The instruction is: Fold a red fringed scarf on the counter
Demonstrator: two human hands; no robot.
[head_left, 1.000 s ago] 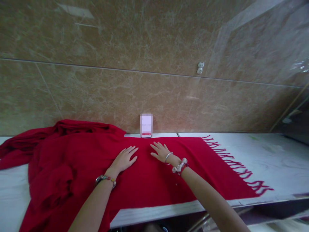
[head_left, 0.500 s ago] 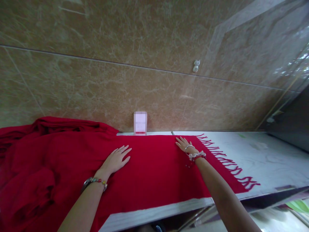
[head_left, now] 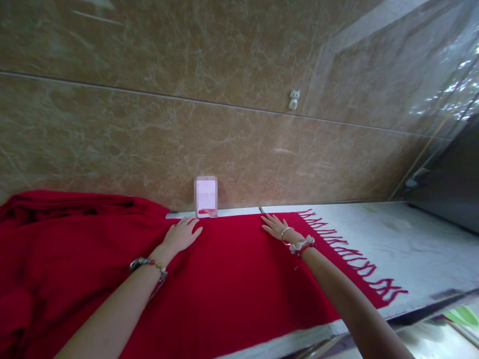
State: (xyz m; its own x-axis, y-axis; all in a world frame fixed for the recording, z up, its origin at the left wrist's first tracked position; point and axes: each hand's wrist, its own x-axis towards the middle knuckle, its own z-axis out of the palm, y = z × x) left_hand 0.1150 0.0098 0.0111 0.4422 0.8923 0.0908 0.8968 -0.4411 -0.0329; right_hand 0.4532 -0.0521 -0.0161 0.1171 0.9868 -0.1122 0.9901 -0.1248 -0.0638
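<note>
A red scarf (head_left: pixel 232 274) with a fringed right end lies spread on a white marbled counter (head_left: pixel 422 244). My left hand (head_left: pixel 182 234) rests on it near the far edge, fingers stretched out and palm down. Farther right, my right hand (head_left: pixel 276 227) also lies flat on the cloth by its far edge, close to the fringe (head_left: pixel 348 252). Neither hand grips anything. To the left the red fabric (head_left: pixel 86 209) is heaped in loose folds, partly against the wall.
A brown marbled tile wall (head_left: pixel 149 139) rises behind the counter. Against it stands a pale card-like thing (head_left: pixel 206 195), its face blurred. A small white cat figure (head_left: pixel 294 99) is fixed to the wall. A dark panel (head_left: pixel 449 174) borders the right, and something green (head_left: pixel 463 316) shows below.
My left hand has slid forward to the scarf's far edge, near the pale card. My right hand stays flat near the fringe. The view has shifted slightly.
</note>
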